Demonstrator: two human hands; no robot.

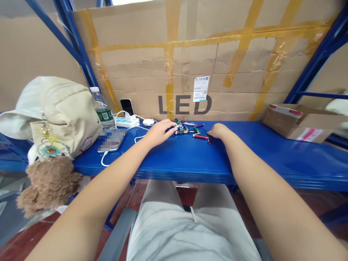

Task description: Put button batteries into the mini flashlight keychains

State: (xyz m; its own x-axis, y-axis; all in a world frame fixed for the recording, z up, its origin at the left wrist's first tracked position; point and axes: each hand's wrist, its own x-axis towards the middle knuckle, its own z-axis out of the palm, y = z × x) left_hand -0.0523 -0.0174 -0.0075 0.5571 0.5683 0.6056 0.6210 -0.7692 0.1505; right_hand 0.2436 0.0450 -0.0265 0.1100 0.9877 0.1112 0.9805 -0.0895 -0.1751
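Observation:
A loose pile of small, shiny metal tubes with clips (187, 127), like keychain lights, lies on the blue tabletop (185, 156). Silver, black, purple, green and blue ones are in it. My left hand (160, 132) reaches over the pile's left side, fingers stretched out, their tips by a blue tube. At the pile's front right lies a red tube (200, 137) with a red clip at its end. Just right of it, my right hand (219, 131) is closed in a pinch. Something small and dark shows at its fingertips, too small to name.
A phone on a cable (112, 140), a power strip (127, 121), a water bottle (104, 112) and a cream bag (61, 108) with a fluffy brown charm (51, 183) are on the left. An open cardboard box (301, 121) stands right. A large cardboard sheet (136, 76) backs the table.

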